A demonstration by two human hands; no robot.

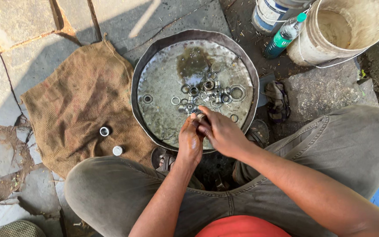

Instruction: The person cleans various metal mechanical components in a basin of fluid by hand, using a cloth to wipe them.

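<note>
Squatting over a round metal pan point(154, 57), we pinch one small metal fitting point(199, 116) between left hand point(190, 141) and right hand point(221, 134), two cleaned-looking pieces point(105, 131) on the burlap sack point(75, 96), most rings and nuts point(207, 90) left in the oily pan.

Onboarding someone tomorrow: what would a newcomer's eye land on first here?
The wide round metal pan at centre, wet, with a cluster of steel rings and nuts. At its near edge both hands, left hand and right hand, meet over a small part. Left of it lies brown burlap sacking with two small cylinders.
</note>
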